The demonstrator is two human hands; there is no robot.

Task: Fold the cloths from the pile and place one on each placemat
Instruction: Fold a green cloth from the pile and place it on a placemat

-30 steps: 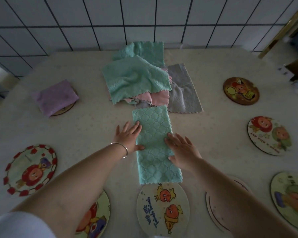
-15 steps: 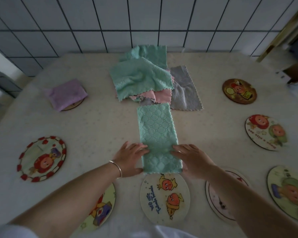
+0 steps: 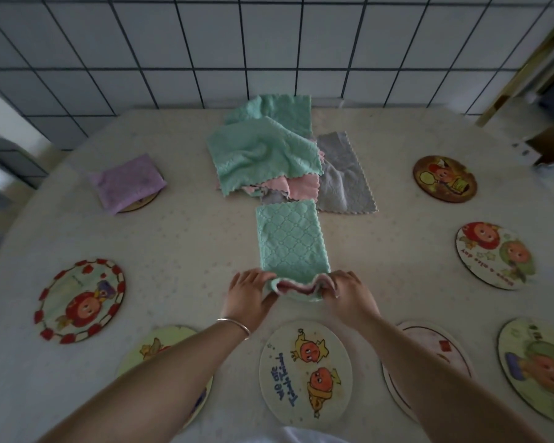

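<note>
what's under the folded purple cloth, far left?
A round placemat: only its near edge shows past the purple cloth. Its picture is covered, so the design cannot be told.

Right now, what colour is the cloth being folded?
Mint green cloth, quilted pattern, pink underside; head view.

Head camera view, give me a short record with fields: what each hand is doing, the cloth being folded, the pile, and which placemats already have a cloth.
left hand: pinches near left corner of the green cloth
right hand: pinches its near right corner
green cloth: long strip, near edge lifted, pink underside showing
pile: green, pink and grey cloths, unfolded
covered placemat: far left one, under a folded purple cloth
nearest bare placemat: just below the hands
</note>
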